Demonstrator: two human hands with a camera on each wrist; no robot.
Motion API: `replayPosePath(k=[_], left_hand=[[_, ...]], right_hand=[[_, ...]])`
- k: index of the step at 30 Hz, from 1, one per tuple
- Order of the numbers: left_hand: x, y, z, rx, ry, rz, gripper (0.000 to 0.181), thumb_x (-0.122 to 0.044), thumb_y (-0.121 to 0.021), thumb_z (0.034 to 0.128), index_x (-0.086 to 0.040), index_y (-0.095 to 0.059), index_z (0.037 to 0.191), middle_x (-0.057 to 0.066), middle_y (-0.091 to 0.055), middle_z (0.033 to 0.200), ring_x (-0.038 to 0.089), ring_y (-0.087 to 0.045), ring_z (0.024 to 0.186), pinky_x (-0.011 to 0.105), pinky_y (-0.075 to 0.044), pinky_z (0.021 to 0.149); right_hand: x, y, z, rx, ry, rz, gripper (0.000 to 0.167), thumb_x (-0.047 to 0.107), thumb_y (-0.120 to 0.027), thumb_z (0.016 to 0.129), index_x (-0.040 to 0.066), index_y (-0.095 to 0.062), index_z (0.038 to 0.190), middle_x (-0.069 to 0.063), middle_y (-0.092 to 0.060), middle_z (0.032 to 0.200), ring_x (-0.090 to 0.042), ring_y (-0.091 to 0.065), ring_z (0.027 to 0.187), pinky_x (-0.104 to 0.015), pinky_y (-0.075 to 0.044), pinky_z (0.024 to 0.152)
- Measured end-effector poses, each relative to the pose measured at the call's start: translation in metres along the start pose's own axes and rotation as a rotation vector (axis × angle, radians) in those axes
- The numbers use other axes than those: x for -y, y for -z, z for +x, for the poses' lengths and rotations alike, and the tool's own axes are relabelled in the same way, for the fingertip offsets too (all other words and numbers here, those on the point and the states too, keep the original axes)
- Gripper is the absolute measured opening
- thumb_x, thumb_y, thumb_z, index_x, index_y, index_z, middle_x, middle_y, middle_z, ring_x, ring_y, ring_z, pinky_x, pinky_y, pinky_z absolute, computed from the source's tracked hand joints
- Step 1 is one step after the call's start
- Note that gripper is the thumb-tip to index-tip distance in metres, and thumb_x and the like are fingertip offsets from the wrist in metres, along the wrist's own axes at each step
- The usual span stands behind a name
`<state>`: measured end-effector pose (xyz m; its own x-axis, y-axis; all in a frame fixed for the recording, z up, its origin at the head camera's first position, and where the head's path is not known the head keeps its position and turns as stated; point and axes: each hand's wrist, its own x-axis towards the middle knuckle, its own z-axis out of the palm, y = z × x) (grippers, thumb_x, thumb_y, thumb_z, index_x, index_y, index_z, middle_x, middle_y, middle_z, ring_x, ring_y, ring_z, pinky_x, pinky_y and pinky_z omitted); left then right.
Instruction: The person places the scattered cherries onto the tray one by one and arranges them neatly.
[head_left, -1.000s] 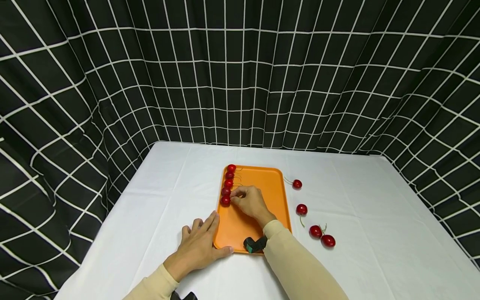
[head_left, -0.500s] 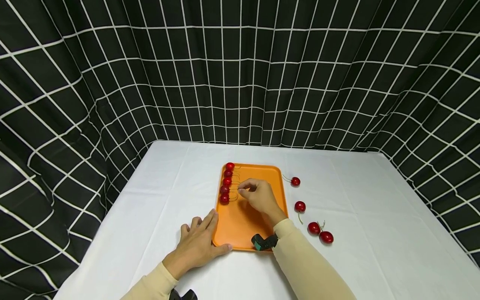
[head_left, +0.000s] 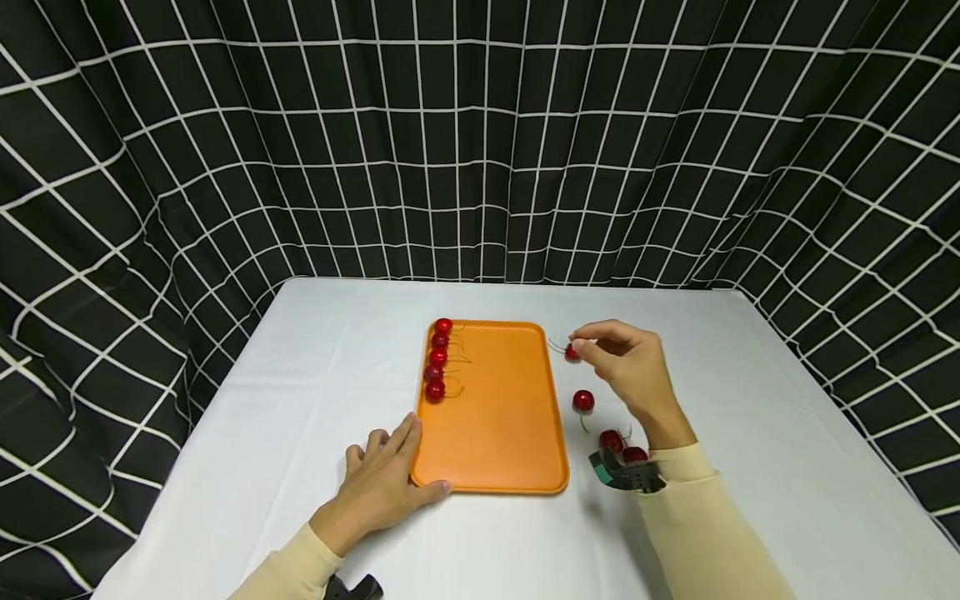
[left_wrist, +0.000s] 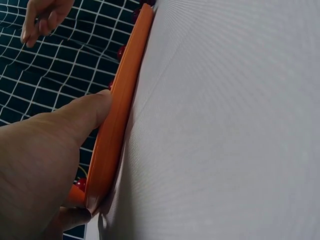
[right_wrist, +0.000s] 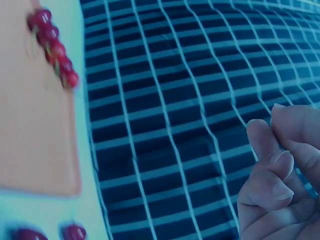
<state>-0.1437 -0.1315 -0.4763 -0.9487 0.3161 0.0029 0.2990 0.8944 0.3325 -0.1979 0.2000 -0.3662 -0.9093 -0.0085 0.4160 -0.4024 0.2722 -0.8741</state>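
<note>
An orange tray [head_left: 498, 400] lies on the white table with several red cherries [head_left: 435, 372] in a row along its left side, stems to the right. My left hand [head_left: 380, 475] rests at the tray's near left corner, fingers against the left edge and thumb [left_wrist: 92, 112] on the near edge. My right hand [head_left: 633, 367] is in the air right of the tray, its fingers loosely bent with nothing visible between them. In the head view its fingertips partly cover a cherry [head_left: 572, 353] with a long stem. Another cherry [head_left: 583, 401] lies nearer to me.
Two more cherries [head_left: 611, 441] lie together right of the tray, partly behind the right wrist's camera strap [head_left: 626, 473]. A black curtain [head_left: 480, 150] with white grid lines surrounds the back and sides of the table [head_left: 337, 333].
My right hand has left the cherry row and its stems and moved right, over the loose cherries beside the tray. The left hand stays at the tray corner. The head view has shifted slightly.
</note>
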Motion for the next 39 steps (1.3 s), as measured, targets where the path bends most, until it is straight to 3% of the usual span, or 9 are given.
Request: replayPosePath(k=[3, 8, 19, 25, 29, 34, 39], left_hand=[[0.003, 0.001, -0.001, -0.005, 0.011, 0.002, 0.104, -0.076, -0.057, 0.0771, -0.006, -0.033, 0.150, 0.004, -0.026, 0.156, 0.031, -0.035, 0.121, 0.048, -0.022, 0.081], [0.005, 0.002, -0.002, -0.006, 0.013, 0.003, 0.103, -0.075, -0.058, 0.0775, -0.007, -0.033, 0.151, 0.005, -0.026, 0.156, 0.031, -0.035, 0.121, 0.050, -0.022, 0.082], [0.003, 0.000, -0.003, -0.006, 0.008, -0.007, 0.102, -0.073, -0.059, 0.0776, -0.006, -0.034, 0.150, 0.005, -0.027, 0.156, 0.031, -0.036, 0.120, 0.051, -0.022, 0.083], [0.001, 0.000, -0.002, 0.000, -0.004, -0.005, 0.102, -0.074, -0.058, 0.0781, -0.006, -0.033, 0.150, 0.006, -0.026, 0.156, 0.032, -0.035, 0.121, 0.051, -0.022, 0.084], [0.001, 0.001, -0.001, 0.000, -0.006, -0.002, 0.102, -0.074, -0.057, 0.0779, -0.006, -0.033, 0.151, 0.006, -0.026, 0.156, 0.032, -0.035, 0.121, 0.052, -0.022, 0.084], [0.001, 0.000, -0.002, 0.000, -0.004, -0.006, 0.103, -0.074, -0.058, 0.0773, -0.006, -0.033, 0.150, 0.006, -0.026, 0.156, 0.032, -0.035, 0.122, 0.052, -0.021, 0.084], [0.001, -0.002, -0.001, -0.008, -0.006, -0.010, 0.102, -0.074, -0.058, 0.0774, -0.006, -0.034, 0.150, 0.006, -0.026, 0.156, 0.032, -0.035, 0.121, 0.052, -0.021, 0.084]], right_hand=[[-0.003, 0.021, -0.005, -0.028, -0.009, -0.016, 0.018, 0.009, -0.073, 0.087, -0.003, -0.072, 0.101, -0.008, -0.069, 0.091, -0.015, -0.049, 0.063, -0.023, -0.043, 0.051], [-0.013, 0.038, -0.016, -0.028, -0.090, -0.045, 0.024, 0.014, -0.074, 0.087, -0.001, -0.071, 0.105, -0.004, -0.070, 0.096, -0.015, -0.052, 0.069, -0.024, -0.045, 0.053], [-0.060, 0.037, -0.029, -0.005, -0.231, -0.146, 0.026, 0.024, -0.074, 0.088, 0.003, -0.073, 0.103, -0.007, -0.070, 0.094, -0.017, -0.057, 0.074, -0.025, -0.044, 0.057], [-0.072, 0.043, -0.036, -0.012, -0.305, -0.200, 0.025, 0.026, -0.074, 0.087, 0.006, -0.074, 0.104, -0.008, -0.070, 0.099, -0.020, -0.057, 0.081, -0.027, -0.047, 0.061], [-0.080, 0.056, -0.044, 0.054, -0.337, -0.238, 0.024, 0.024, -0.073, 0.088, 0.007, -0.074, 0.105, -0.009, -0.069, 0.102, -0.021, -0.057, 0.085, -0.027, -0.047, 0.065], [-0.092, 0.073, -0.053, 0.201, -0.386, -0.281, 0.016, 0.013, -0.072, 0.087, 0.007, -0.074, 0.101, -0.009, -0.069, 0.097, -0.024, -0.056, 0.085, -0.032, -0.045, 0.068], [-0.101, 0.080, -0.055, 0.320, -0.427, -0.249, 0.013, 0.005, -0.070, 0.084, 0.005, -0.073, 0.096, -0.009, -0.069, 0.097, -0.027, -0.058, 0.085, -0.035, -0.047, 0.068]])
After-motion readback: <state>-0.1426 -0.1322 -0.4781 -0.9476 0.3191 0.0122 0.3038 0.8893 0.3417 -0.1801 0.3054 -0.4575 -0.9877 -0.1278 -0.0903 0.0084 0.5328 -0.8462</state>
